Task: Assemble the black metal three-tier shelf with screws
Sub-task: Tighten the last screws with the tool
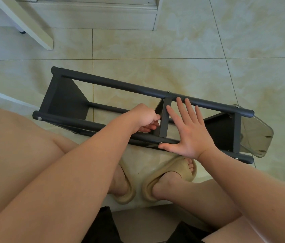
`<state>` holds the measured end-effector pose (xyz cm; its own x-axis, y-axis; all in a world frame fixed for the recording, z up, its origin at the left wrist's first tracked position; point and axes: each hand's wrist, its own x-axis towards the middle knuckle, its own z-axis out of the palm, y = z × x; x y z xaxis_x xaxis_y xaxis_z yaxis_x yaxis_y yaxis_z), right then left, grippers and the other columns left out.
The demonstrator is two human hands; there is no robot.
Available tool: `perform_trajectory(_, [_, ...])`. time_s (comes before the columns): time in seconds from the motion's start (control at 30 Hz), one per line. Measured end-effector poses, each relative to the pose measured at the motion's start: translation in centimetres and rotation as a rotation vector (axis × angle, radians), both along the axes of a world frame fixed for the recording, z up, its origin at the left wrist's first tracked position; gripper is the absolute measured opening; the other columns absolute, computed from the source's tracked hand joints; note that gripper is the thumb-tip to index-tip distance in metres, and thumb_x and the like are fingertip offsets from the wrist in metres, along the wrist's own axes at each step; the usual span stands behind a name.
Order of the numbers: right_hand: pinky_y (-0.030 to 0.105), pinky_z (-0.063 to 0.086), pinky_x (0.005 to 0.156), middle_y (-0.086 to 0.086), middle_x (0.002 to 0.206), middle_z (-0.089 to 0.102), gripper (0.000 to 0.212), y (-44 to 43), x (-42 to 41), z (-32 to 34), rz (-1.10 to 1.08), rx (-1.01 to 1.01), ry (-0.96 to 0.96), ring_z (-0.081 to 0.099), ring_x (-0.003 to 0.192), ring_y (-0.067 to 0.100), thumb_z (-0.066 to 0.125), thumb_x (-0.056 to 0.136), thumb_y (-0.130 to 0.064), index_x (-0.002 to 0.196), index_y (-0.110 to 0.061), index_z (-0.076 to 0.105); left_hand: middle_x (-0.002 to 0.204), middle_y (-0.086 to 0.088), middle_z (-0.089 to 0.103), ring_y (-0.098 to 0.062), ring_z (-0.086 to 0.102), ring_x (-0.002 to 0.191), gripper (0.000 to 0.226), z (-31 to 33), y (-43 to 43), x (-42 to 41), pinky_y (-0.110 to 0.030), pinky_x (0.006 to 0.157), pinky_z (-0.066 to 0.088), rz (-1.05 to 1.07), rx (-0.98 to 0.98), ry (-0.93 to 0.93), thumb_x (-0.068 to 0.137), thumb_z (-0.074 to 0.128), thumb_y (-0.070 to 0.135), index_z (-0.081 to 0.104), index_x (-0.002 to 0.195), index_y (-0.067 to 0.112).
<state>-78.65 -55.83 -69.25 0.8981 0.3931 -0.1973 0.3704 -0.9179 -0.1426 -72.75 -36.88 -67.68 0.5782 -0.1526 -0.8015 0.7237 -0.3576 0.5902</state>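
Floor (173,41) of pale glossy tile fills my view, and the black metal shelf (120,87) lies on its side across the middle of it, long poles running from upper left to lower right. White furniture (33,27) stands well beyond the shelf's left end. At the shelf's right end a clear plastic piece (257,135) sits against the last panel; I cannot tell what it is.

Three flat panels cross between the poles, one at each end and a middle panel (163,120) about halfway along. Both of my operator's hands are at that midpoint. The left hand (145,118) comes in over the near pole (85,125) and sits just left of the middle panel, fingers curled in around its edge and gripping it. The right hand (189,134) is just right of the same panel, flat and spread wide, holding nothing. Its fingertips reach up to the far pole (208,102) and its thumb lies along the near pole.

Beige slippers (169,174) on the person's feet sit on the near side of the shelf, below the right hand. A small silver screw (160,142) shows in the near pole, just beside the right thumb tip, where the middle panel meets the pole.
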Motion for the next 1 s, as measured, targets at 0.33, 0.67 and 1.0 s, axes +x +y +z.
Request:
perform_trajectory(0.33, [0.057,0.0,0.126,0.009,0.171,-0.009,0.116,0.0,0.0,0.0,0.001,-0.002,-0.006,-0.014,0.156,0.032,0.031,0.075,-0.097,0.164,-0.027,0.004,0.083,-0.001,0.07,-0.013,0.065,0.079,0.015,-0.3,0.6,0.3,-0.034,0.089,0.055,-0.04,-0.038,0.05,0.102,0.054,0.019,0.062,0.091,0.012])
perform_trajectory(0.67, [0.057,0.0,0.126,0.01,0.171,-0.006,0.116,0.0,0.0,-0.1,0.003,0.002,-0.019,-0.013,0.156,0.033,0.029,0.076,-0.097,0.164,-0.026,0.007,0.088,-0.005,0.076,-0.011,0.068,0.076,0.014,-0.2,2.1,0.8,-0.028,0.077,0.057,-0.15,-0.075,0.057,0.102,0.053,0.011,0.064,0.094,0.01])
perform_trajectory(1.0, [0.057,0.001,0.126,0.01,0.171,-0.007,0.116,0.0,0.0,-0.1,0.002,0.006,-0.017,-0.013,0.156,0.032,0.03,0.075,-0.097,0.164,-0.026,0.006,0.085,0.0,0.074,-0.009,0.067,0.077,0.021,0.5,2.5,0.8,-0.024,0.08,0.054,-0.353,-0.017,0.012,0.103,0.048,0.008,0.063,0.088,0.014])
